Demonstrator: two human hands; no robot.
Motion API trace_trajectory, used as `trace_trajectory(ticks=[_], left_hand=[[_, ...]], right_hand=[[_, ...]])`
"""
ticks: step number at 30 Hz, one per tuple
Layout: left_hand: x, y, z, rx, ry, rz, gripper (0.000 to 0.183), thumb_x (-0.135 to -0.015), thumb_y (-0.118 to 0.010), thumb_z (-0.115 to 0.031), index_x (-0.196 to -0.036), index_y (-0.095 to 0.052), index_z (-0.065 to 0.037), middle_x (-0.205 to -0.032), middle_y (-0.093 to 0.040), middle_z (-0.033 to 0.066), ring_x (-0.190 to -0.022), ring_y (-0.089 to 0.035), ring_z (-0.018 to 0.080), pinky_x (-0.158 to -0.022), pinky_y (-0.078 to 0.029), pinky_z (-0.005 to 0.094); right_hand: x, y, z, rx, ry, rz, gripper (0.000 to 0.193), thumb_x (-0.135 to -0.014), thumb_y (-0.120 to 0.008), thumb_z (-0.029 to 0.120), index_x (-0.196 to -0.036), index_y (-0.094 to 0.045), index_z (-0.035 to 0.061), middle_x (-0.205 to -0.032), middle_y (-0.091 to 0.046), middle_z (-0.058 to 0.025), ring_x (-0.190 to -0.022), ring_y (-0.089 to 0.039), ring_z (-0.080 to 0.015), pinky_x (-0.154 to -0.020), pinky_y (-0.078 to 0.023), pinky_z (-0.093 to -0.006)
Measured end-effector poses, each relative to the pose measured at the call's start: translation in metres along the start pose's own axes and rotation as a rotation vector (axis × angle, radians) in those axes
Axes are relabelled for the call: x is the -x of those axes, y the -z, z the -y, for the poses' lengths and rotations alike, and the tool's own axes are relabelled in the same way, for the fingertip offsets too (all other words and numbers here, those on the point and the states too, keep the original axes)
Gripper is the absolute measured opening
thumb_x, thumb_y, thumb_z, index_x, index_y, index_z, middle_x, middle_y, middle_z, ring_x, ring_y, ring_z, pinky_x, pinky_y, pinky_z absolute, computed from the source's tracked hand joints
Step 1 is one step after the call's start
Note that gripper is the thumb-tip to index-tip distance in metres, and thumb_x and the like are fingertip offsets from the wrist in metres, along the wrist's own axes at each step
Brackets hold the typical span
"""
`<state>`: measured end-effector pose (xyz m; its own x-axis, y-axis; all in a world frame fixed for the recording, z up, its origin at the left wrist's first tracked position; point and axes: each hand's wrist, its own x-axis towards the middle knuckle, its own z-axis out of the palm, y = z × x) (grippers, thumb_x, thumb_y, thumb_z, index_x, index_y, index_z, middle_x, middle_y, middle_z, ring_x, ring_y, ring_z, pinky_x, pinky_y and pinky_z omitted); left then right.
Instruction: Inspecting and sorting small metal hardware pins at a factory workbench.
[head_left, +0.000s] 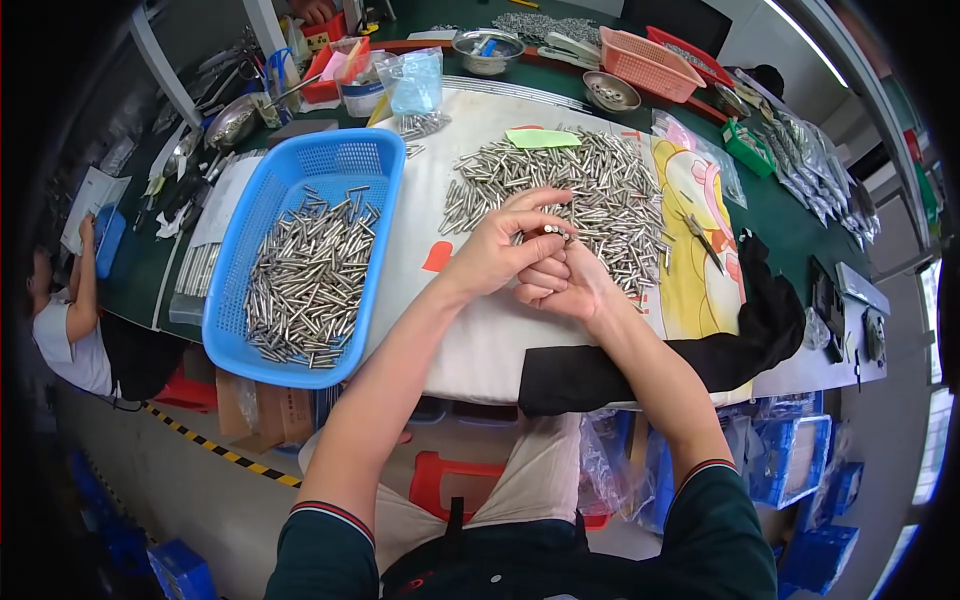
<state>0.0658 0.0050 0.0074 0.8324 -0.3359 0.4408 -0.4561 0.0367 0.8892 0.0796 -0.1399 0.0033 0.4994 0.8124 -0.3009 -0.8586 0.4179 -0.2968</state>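
My left hand (497,245) and my right hand (568,283) meet in front of a heap of metal pins (600,190) spread on the white cloth. Between them a few short shiny metal pins (554,233) show end-on. The left thumb and fingers close around these pins from above. My right hand is turned palm up beneath, its fingers curled in and partly hidden by the left. A blue plastic basket (392,215) to the left contains many similar pins. On top of the heap lies a light green slip of paper (542,138).
A black cloth (640,378) lies along the near edge. Tweezers (703,241) rest on the yellow patterned cloth at right. Metal bowls (611,92), a pink basket (650,65) and a green box (748,148) stand behind. Another person (78,325) sits far left.
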Motion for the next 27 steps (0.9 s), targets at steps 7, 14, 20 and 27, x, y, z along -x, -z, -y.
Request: trace_trajectory(ticks=[7,14,20,27], left_hand=[[-0.0008,-0.0013,0.0054,-0.035,-0.009,-0.016,0.017,-0.083,-0.059,-0.012,-0.096,-0.068,-0.007,-0.124,-0.055,0.0067,-0.123,-0.040,0.0227,-0.102,-0.032,0.0354],[-0.0015,-0.0032,0.0016,-0.018,-0.007,-0.023,0.016,-0.083,-0.058,-0.011,-0.095,-0.067,-0.005,-0.122,-0.055,0.0080,-0.118,-0.045,0.0214,-0.099,-0.035,0.0334],[-0.0005,-0.0027,-0.0007,0.048,0.048,-0.017,0.016,-0.084,-0.058,-0.010,-0.095,-0.067,-0.004,-0.123,-0.054,0.0088,-0.115,-0.048,0.0192,-0.097,-0.037,0.0315],[-0.0006,-0.0032,-0.0023,0.068,0.065,-0.025,0.017,-0.084,-0.057,-0.009,-0.096,-0.067,-0.002,-0.121,-0.056,0.0089,-0.112,-0.051,0.0184,-0.095,-0.039,0.0302]], right_hand=[[-0.0033,0.0048,-0.0004,-0.036,-0.032,0.094,0.041,-0.093,-0.040,0.027,-0.053,-0.037,0.0174,-0.039,-0.020,0.0057,-0.035,-0.019,-0.0072,-0.040,-0.017,-0.0243],[-0.0013,0.0027,0.0000,-0.049,-0.027,0.069,0.042,-0.093,-0.039,0.027,-0.052,-0.035,0.0170,-0.039,-0.020,0.0055,-0.035,-0.018,-0.0075,-0.040,-0.016,-0.0243],[-0.0015,0.0015,-0.0005,-0.041,-0.021,0.027,0.043,-0.094,-0.038,0.027,-0.052,-0.034,0.0171,-0.039,-0.020,0.0056,-0.035,-0.018,-0.0076,-0.040,-0.016,-0.0243],[-0.0016,0.0006,-0.0010,-0.035,-0.009,0.021,0.045,-0.094,-0.039,0.028,-0.051,-0.033,0.0174,-0.039,-0.020,0.0056,-0.034,-0.019,-0.0074,-0.039,-0.016,-0.0238]])
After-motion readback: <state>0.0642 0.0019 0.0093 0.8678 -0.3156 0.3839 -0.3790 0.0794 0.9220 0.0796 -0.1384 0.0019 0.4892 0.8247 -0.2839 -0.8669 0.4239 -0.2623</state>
